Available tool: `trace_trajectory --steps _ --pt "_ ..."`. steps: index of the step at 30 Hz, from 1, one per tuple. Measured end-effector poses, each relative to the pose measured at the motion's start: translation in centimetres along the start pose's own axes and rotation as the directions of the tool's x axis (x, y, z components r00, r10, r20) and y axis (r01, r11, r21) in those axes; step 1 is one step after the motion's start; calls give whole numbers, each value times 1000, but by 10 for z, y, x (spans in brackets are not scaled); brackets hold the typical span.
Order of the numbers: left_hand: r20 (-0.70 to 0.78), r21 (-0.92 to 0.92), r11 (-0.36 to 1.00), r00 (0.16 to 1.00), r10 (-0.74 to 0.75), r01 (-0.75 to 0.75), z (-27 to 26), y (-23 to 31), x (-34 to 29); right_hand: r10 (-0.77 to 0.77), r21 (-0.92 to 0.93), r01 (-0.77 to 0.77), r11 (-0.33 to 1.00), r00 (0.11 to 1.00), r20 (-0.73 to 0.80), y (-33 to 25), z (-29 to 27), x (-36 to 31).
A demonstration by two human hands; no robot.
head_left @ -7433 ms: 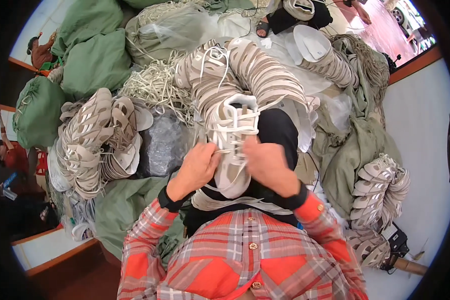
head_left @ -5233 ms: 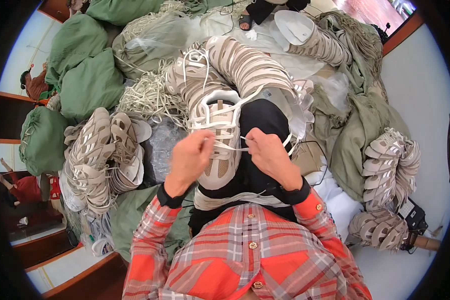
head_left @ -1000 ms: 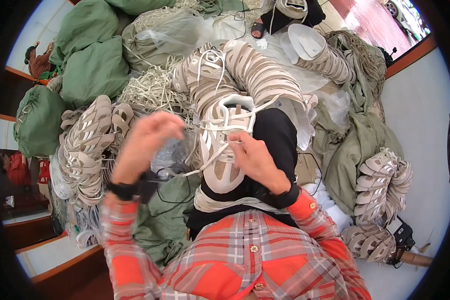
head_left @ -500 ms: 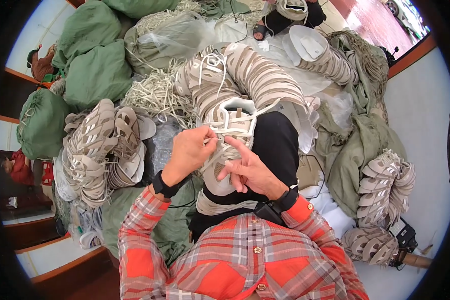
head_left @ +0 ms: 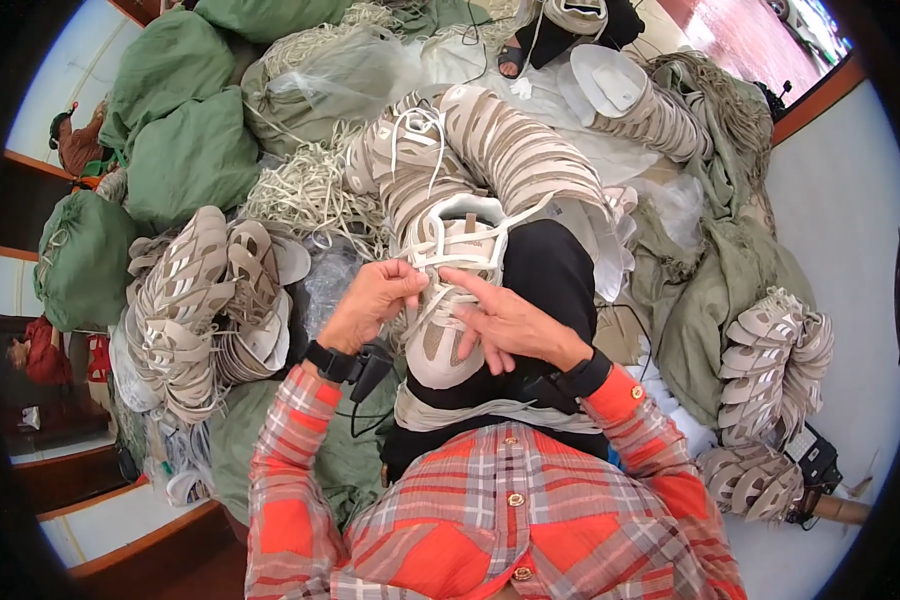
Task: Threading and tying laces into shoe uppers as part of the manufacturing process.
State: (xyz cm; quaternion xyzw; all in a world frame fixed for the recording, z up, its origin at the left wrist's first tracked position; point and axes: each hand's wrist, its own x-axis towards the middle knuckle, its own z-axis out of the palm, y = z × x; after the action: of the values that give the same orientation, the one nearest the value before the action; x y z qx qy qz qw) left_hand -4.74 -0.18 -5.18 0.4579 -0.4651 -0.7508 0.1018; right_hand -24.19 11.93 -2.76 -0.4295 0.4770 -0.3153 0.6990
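Note:
A beige and off-white shoe upper rests on my dark-trousered leg, toe toward me. Cream shoelace criss-crosses its throat, and one loose length stretches off to the right. At the upper's left edge, my left hand pinches thumb and forefinger together on the shoelace; the bit between the fingertips is mostly hidden. My right hand reaches across from the right with its forefinger stretched out, touching the lacing. Its other fingers hang apart over the toe, holding nothing I can see.
Beyond the shoe curves a long stack of nested uppers, beside a heap of loose laces. More stacked uppers lie left and right. Green sacks fill the far left. Another person's sandalled foot shows at the back.
My left hand has moved slightly left and turned, its fingertips still together at the upper's edge. My right forefinger has shifted a little left along the lacing, the other fingers dropping lower.

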Motion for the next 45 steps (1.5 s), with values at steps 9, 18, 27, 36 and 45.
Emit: trace_trajectory --steps 9,18,27,36,45 --pt "-4 -55 997 999 48 -48 -5 -1 -2 109 -105 -106 989 994 24 -13 -5 8" --pt "37 351 892 957 289 -284 14 5 -4 90 349 -29 937 983 -159 3 -3 25" --pt "1 255 912 944 331 -320 12 -3 -8 -325 -400 177 899 883 -338 12 6 37" --pt "7 407 870 954 300 -277 22 5 -18 -297 -496 44 867 844 -446 22 15 47" --pt "272 882 22 548 791 -470 55 -19 -36 -178 -509 -60 859 897 -405 -8 5 32"
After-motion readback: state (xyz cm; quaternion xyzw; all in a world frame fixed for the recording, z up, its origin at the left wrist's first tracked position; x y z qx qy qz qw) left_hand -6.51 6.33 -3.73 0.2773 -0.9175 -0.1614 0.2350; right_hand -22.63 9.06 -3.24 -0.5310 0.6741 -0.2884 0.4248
